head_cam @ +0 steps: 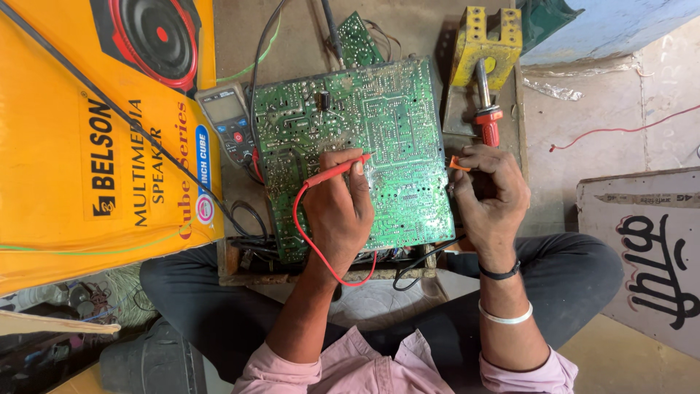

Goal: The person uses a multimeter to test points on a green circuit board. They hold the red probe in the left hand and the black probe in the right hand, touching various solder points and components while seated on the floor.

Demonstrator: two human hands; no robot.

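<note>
Head view: left hand (339,211) rests on the green circuit board (357,153), fingers closed around a red probe (337,169). Right hand (490,191) grips the board's right edge, fingers pinching a small orange piece (458,164) near the soldering iron (485,106).

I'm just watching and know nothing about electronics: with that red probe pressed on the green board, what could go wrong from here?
1. The red probe in the left hand sits among dense solder points on the circuit board; a slip might bridge two of them.
2. Its red lead loops under the wrist and could snag and jerk the tip.
3. The soldering iron rests in its yellow stand just beyond the right hand; if hot, it could burn a finger.
</note>
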